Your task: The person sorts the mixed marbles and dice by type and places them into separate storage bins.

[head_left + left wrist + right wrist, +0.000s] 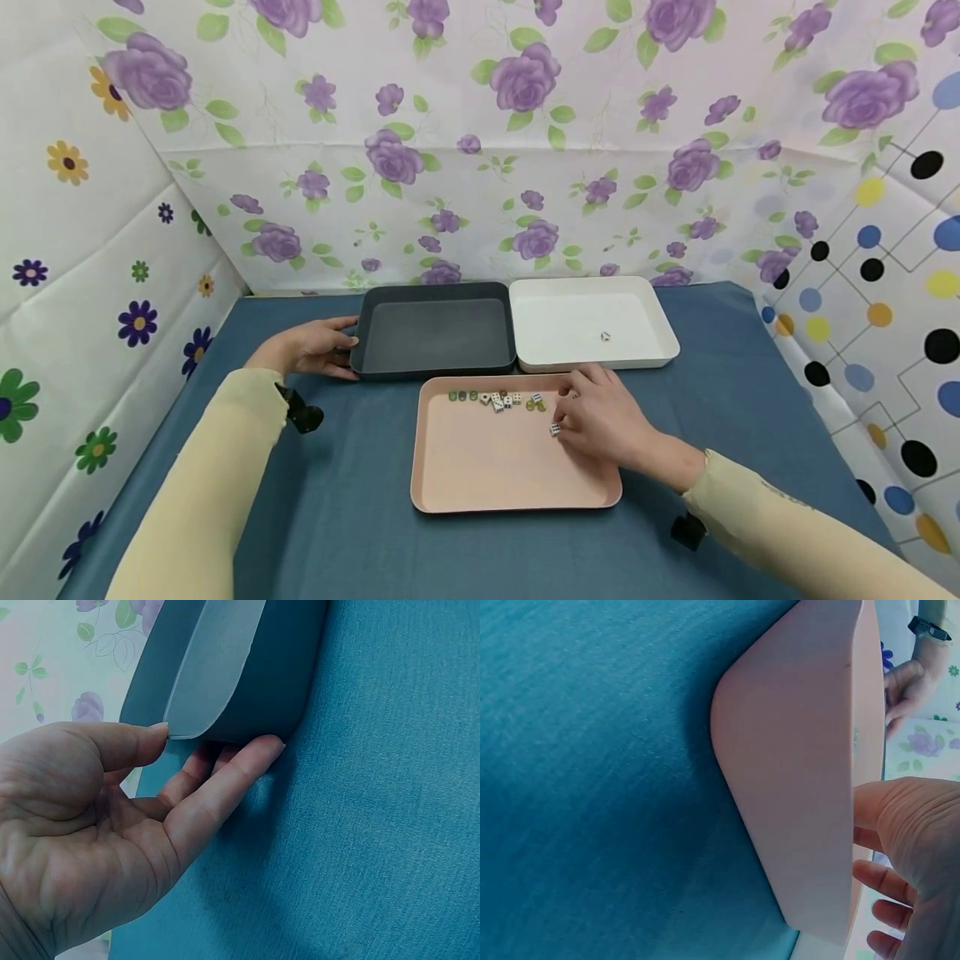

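My left hand [311,347] rests against the left end of a dark grey tray [442,367], fairly straight fingers [217,791] at its outer wall and the thumb at its rim. Over the right side of a pink tray [487,475], my right hand [603,417] pinches a white die [555,429] between thumb and fingertips. In the right wrist view the pink wall hides those tips. Several white dice [498,405] with dark pips lie near the tray's far edge, between small green pieces [462,396] on the left and yellowish-green ones [536,406] on the right.
A white tray [570,321] stands to the right of the grey one, with a single small die [605,337] in it. Blue cloth [337,517] covers the table. Flowered sheets [450,167] hang behind and at the left, a dotted sheet [862,333] at the right.
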A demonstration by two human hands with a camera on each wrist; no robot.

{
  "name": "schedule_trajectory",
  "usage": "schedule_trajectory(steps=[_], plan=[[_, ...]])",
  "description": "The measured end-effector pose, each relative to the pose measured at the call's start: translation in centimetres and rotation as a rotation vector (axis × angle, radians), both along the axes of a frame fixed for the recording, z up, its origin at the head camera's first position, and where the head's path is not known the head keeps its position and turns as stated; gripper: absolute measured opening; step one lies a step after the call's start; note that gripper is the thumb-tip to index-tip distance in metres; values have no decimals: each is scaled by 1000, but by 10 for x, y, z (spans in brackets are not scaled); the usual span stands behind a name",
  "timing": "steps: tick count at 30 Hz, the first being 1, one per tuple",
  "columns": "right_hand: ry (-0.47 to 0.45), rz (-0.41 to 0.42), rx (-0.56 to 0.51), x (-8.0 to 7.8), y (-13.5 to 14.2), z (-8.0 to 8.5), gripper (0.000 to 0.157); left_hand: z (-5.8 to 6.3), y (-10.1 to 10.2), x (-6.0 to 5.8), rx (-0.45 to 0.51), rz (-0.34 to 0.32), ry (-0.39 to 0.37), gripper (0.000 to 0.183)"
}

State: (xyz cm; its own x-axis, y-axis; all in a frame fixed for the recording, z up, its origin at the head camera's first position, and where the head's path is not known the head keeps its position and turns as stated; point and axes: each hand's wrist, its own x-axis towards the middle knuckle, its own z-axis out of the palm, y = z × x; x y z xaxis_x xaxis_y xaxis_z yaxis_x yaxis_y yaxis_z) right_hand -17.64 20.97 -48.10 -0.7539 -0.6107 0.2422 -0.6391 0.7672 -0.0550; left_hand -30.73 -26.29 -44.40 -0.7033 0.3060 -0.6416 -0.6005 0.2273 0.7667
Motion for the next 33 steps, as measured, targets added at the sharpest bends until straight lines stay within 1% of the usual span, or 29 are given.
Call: schedule_trajectory(steps=[4, 15, 23, 28, 33], plan=[[1, 8, -18, 2, 2, -2, 12, 0, 0, 0, 1, 2, -6, 70], [-41, -10, -103, 7, 5, -10, 13, -1, -1, -2, 4, 7, -18, 70], [-50, -10, -125, 8, 5, -12, 12, 0, -1, -2, 4, -3, -16, 69], [-53, -10, -131, 7, 6, -9, 11, -1, -1, -2, 7, -1, -15, 69], [-46, -11, -144, 6, 9, 0, 11, -2, 0, -2, 8, 8, -16, 69]])
